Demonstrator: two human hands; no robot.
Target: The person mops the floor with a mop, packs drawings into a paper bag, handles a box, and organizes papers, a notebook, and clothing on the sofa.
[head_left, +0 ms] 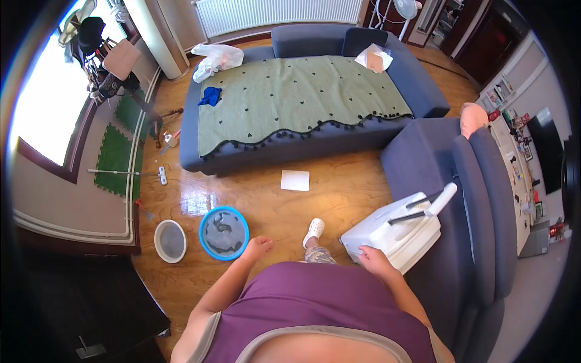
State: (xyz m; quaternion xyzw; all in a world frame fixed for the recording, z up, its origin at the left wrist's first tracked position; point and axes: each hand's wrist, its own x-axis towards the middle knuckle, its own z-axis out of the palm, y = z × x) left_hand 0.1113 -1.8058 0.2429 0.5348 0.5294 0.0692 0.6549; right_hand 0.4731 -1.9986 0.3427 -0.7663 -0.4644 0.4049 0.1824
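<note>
My left hand (260, 247) hangs in front of my body with its fingers curled in and nothing showing in them. Below and to its left on the floor is a blue-rimmed basin (245, 237) holding greyish water and a dark cloth-like thing. My right hand (374, 261), also with fingers curled, overlaps the near edge of a bulky white plastic piece (378, 227) with black bars; whether it touches is not clear. That piece leans against the grey sofa at my right. One foot in a white clog (314, 232) is stepping forward.
A smaller white basin (183, 254) stands left of the blue one. A sheet of white card (295, 180) lies on the wooden floor. Ahead is a grey sofa (290, 145) with a green cover (284, 91), a blue cloth (210, 96) and a plastic bag (218, 60). A mop (162, 175) lies left.
</note>
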